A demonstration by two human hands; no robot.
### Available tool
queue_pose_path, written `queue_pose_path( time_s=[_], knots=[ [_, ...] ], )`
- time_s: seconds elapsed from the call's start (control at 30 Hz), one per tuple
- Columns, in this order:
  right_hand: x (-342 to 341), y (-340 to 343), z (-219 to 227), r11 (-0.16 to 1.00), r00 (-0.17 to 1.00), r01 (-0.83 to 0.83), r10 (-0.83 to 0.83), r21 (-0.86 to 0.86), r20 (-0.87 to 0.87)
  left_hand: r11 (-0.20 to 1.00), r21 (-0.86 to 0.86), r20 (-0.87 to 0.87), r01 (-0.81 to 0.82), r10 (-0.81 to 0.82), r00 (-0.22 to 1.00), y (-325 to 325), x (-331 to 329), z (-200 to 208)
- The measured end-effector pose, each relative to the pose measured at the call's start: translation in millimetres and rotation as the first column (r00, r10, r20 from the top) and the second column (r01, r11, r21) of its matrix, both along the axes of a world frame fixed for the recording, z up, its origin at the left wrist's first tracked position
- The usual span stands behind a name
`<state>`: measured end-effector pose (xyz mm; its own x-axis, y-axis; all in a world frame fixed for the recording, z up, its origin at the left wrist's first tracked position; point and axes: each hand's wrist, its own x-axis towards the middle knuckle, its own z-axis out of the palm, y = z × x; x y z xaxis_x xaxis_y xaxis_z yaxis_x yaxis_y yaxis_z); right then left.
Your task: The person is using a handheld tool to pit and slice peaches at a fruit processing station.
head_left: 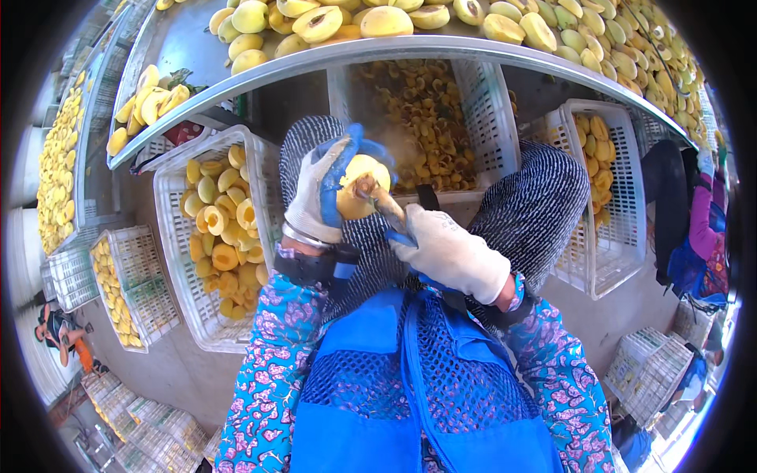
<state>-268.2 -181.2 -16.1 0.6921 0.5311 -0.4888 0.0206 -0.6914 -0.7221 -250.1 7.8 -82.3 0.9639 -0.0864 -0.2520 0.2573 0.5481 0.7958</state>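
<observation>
My left hand (317, 188), in a white glove with blue-coated fingers, is wrapped round a yellow peach (364, 170) above my lap. A brownish patch shows at the peach's middle. In the same kind of glove, my right hand (456, 249) grips a slim pitting tool (388, 206). The tool's tip meets the brown middle of the peach; its exact shape is hard to make out. Below the metal table edge, between my knees, stands a white crate (490, 118) holding many small brownish-yellow fruit scraps or pits.
A metal table (181, 49) piled with peaches (386, 22) runs across in front. To my left, a white crate (169, 236) holds peach halves (225, 256); another white crate (623, 236) stands at my right. A co-worker in a purple sleeve (701, 217) is at the far right.
</observation>
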Motion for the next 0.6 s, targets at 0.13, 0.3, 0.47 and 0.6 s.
queue_pose_path(
  time_s=[0.13,0.3,0.47,0.6],
  knots=[
    [-19,-8,-21,0.905,0.824,0.262,-0.028,0.336,-0.567,0.928,0.262,-0.047,0.264,-0.261,0.964,4,13,6],
    [-19,4,-20,0.719,0.537,0.637,-0.156,0.277,-0.829,0.954,0.297,0.059,0.040,-0.060,0.996,-4,7,7],
    [-17,2,-24,0.725,0.571,0.615,-0.140,0.309,-0.809,0.997,-0.068,-0.095,-0.037,0.031,0.995,-17,-5,1],
    [-21,1,-39,0.935,0.895,0.261,-0.142,0.239,-0.423,0.999,0.025,-0.164,0.021,-0.017,0.986,-19,-4,0]
  ],
)
